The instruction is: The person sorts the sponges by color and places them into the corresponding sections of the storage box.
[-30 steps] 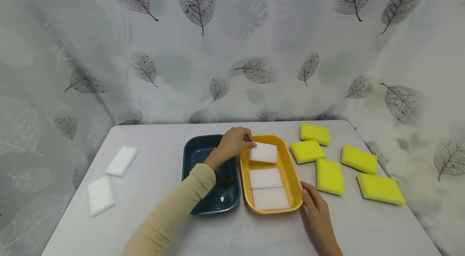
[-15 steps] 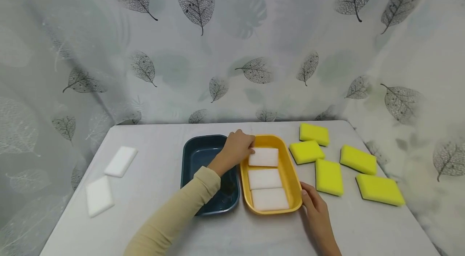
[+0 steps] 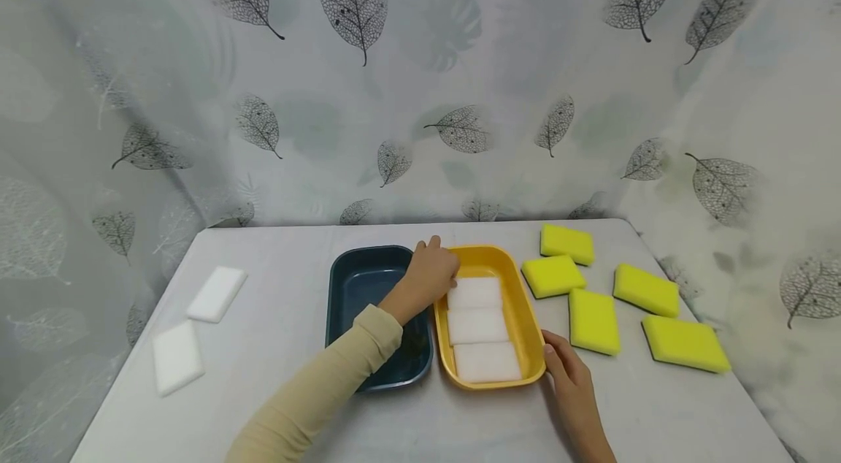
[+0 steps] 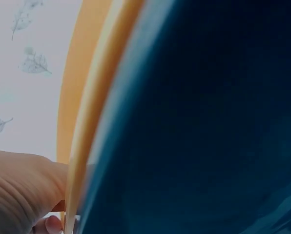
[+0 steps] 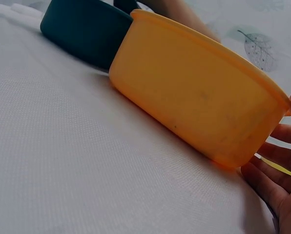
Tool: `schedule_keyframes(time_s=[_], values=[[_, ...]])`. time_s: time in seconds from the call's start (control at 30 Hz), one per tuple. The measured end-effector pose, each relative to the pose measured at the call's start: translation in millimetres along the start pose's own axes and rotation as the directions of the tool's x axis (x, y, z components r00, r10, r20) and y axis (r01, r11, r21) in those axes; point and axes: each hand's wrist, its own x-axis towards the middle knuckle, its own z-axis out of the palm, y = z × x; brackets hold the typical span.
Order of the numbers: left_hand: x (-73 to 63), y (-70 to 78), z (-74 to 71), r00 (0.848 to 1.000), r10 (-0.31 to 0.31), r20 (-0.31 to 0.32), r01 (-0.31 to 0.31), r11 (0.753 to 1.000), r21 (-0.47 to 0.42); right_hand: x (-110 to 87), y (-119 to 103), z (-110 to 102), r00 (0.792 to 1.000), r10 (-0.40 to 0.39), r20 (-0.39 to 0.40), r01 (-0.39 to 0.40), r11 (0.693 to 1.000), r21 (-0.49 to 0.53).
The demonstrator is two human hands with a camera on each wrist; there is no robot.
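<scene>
Three white sponges lie flat in a row in the yellow tray (image 3: 531,306). My left hand (image 3: 428,274) reaches over the tray's left wall, with its fingers at the left side of the far white sponge (image 3: 474,293); its fingertips are partly hidden. That sponge lies against the middle white sponge (image 3: 477,326), and the near white sponge (image 3: 488,362) follows. In the left wrist view the left hand (image 4: 23,195) is beside the yellow rim. My right hand (image 3: 573,375) touches the tray's near right side from outside. Its fingers (image 5: 277,153) lie spread along the outer wall.
A dark blue tray (image 3: 358,280) stands left of the yellow one, under my left forearm. Two white sponges, one farther back (image 3: 217,293) and one nearer (image 3: 178,358), lie at the left. Several yellow sponges (image 3: 594,320) with dark undersides lie on the right.
The far white sponge was tilted up in my left hand, then came down flat and slid nearer, against the middle one. My right hand has stayed at the yellow tray.
</scene>
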Motion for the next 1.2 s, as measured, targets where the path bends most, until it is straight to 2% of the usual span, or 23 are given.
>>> schedule_keyframes(time_s=[0.13,0.43,0.7,0.9,1.1,1.2], values=[[0.7,1.4,1.9,1.0,0.01,0.021,-0.011,0.999,0.053,-0.2,0,0,1.0,0.005,0.003,-0.005,1.0,-0.001],[-4.0,2.3,-3.1,0.999,0.038,0.001,-0.037,0.992,0.124,0.4,-1,-3,1.0,0.01,0.011,-0.01,1.0,0.005],[-15.0,-0.3,-10.1,0.997,0.07,-0.035,-0.068,0.997,0.047,0.1,-2,0,1.0,0.023,0.005,-0.023,1.0,0.004],[-20.2,-0.1,-16.2,0.995,0.09,-0.049,-0.089,0.996,0.023,-0.9,-4,0,0.999,0.041,0.013,-0.041,0.999,-0.004],[-23.3,-0.3,-20.2,0.996,0.077,-0.044,-0.077,0.997,0.018,-0.4,-6,-1,0.999,0.044,0.016,-0.044,0.999,-0.003],[-28.6,-2.2,-22.6,0.996,0.064,-0.068,-0.064,0.998,-0.001,-0.1,-6,-1,0.998,0.052,0.019,-0.052,0.999,-0.002]])
